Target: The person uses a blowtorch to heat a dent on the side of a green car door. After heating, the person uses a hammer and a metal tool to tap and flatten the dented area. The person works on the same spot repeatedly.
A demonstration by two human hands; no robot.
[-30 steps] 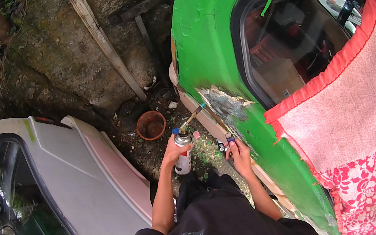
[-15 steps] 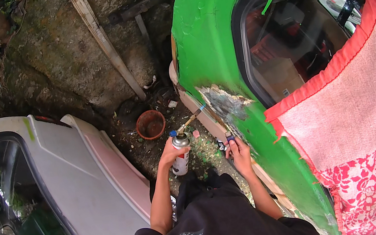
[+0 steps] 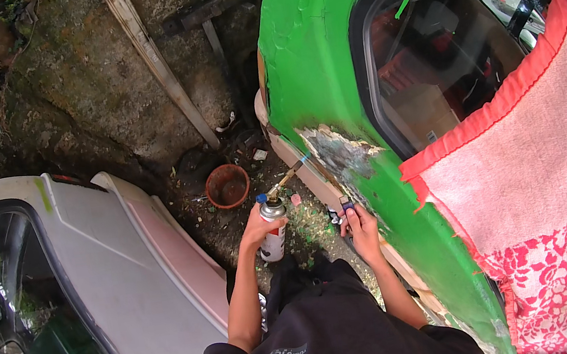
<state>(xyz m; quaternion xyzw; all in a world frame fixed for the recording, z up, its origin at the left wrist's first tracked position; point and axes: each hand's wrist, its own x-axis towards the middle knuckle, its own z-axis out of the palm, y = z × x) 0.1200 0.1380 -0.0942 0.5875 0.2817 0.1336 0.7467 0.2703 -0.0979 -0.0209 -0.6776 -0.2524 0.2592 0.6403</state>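
My left hand (image 3: 254, 229) is wrapped round the can of a gas torch (image 3: 273, 245), which has a blue knob and a brass nozzle. The nozzle points up and right, with a blue flame at its tip, toward the green car (image 3: 309, 43). Near the flame is a patch of bare, scorched, peeling paint (image 3: 342, 152) on that car's corner. In my right hand (image 3: 362, 232), thumb on top, is a small dark-blue tool with a metal end (image 3: 346, 204), possibly a scraper or a lighter. It is held close beside the car's lower side, below the patch.
A grey car (image 3: 130, 271) stands close on the left. A brown pot (image 3: 228, 186) sits on the littered ground between the cars, before a rough wall (image 3: 89, 81) with a leaning wooden plank (image 3: 159, 64). A pink towel (image 3: 514, 166) drapes over the green car.
The torch nozzle has shifted very slightly, its flame still near the edge of the bare patch. Both hands keep their grips and almost the same places.
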